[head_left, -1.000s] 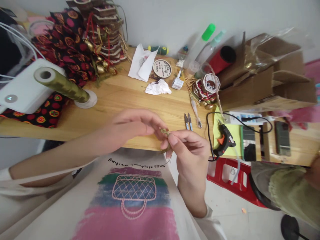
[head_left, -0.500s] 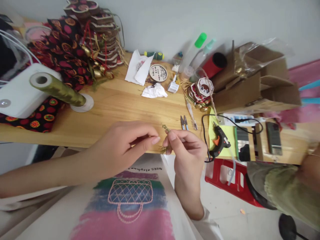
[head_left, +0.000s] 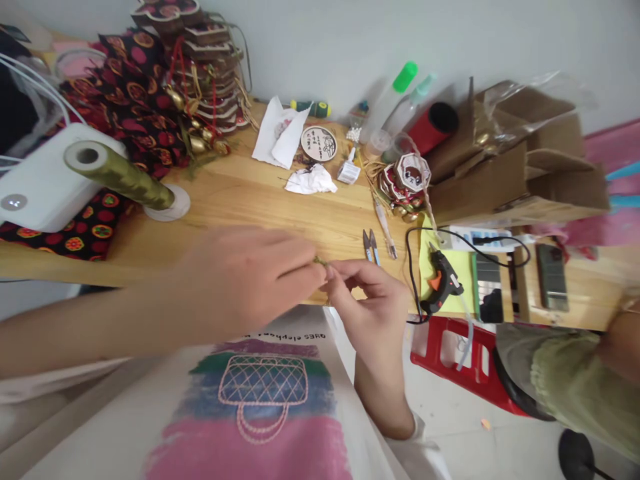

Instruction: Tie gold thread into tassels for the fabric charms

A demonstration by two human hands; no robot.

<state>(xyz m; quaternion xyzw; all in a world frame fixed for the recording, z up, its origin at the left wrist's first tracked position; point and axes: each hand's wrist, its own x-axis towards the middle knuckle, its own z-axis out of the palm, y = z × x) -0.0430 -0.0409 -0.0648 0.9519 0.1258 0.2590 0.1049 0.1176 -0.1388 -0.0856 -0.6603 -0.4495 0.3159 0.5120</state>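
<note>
A small piece of olive-green cord (head_left: 320,261) is pinched between my two hands over the front edge of the table. My right hand (head_left: 370,300) is closed on it with thumb and forefinger. From the left, my left hand (head_left: 255,277) reaches in, slightly blurred, its thumb and forefinger pressed together on the cord's upper end. Fingers cover most of the cord. Just beyond my right hand lie the thread snips (head_left: 371,245), next to a clear pen-like tool (head_left: 385,230).
A spool of olive ribbon (head_left: 120,177) stands at left by a white device (head_left: 55,187). Stacked ornaments (head_left: 215,80), tissue (head_left: 311,180) and a small white bottle (head_left: 349,171) lie at the back. At right are a glue gun (head_left: 443,280), cardboard box (head_left: 500,173) and red stool (head_left: 470,363).
My left hand has moved right and its fingertips now meet the cord at my right hand. The cord is more covered than before. The view has shifted slightly.
</note>
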